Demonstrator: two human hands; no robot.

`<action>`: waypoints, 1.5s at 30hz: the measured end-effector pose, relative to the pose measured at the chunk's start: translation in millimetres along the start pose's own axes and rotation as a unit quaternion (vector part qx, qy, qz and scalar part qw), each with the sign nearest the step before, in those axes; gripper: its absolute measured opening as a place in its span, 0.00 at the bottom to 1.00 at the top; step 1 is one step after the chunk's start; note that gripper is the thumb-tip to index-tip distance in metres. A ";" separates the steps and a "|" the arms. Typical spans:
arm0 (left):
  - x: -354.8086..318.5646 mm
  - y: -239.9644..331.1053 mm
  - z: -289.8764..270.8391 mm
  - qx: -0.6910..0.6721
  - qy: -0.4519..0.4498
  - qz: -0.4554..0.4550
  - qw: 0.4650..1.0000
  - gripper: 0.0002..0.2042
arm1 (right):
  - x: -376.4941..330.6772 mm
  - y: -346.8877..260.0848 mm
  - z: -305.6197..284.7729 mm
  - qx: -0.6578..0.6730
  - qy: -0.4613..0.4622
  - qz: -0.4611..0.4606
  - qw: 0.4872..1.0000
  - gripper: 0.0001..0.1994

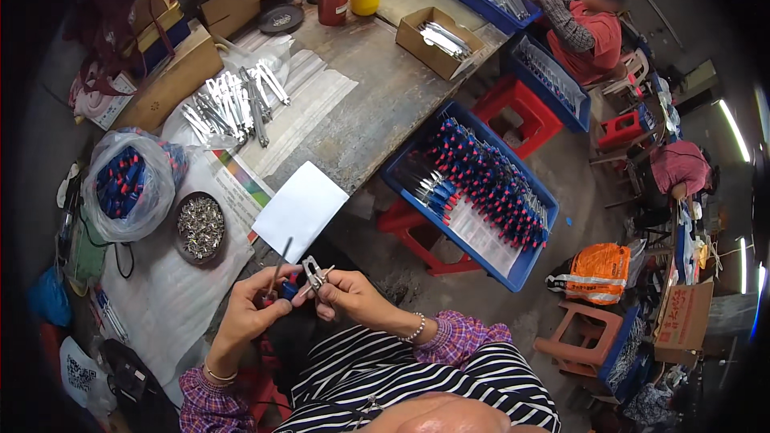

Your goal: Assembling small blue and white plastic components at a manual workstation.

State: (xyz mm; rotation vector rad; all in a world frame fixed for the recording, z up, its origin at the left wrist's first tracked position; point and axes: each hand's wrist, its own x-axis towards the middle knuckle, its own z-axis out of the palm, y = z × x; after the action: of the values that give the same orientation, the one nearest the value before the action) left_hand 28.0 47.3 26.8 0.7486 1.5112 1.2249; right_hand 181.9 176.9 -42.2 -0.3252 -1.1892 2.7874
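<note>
We see even, soft daylight on worktop [377,104], faint shadows; fisheye bends edges, corners black; bright strip glare at right.

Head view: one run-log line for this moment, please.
left hand: holds screwdriver | right hand: holds metal clip | nearby: bowl of small metal parts

Brown cartons [172,72] table's far-left; open carton [437,42] far-centre; orange bag [597,271] on floor, right.

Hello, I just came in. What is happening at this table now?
A person seated at the wooden table holds a small screwdriver in the left hand and a metal clip part in the right hand. A blue crate of screwdrivers stands at the right, a dish of small metal parts at the left.
</note>
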 end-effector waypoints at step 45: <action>21.1 -18.6 0.5 -0.008 0.163 -0.015 0.986 0.03 | -15.0 3.1 -11.5 -0.309 0.028 -0.007 0.950 0.08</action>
State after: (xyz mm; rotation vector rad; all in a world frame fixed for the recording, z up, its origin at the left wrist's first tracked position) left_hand 24.4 61.0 2.5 0.5285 1.7684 1.3839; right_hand 199.1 180.3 -49.8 -0.4264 -2.0134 2.2964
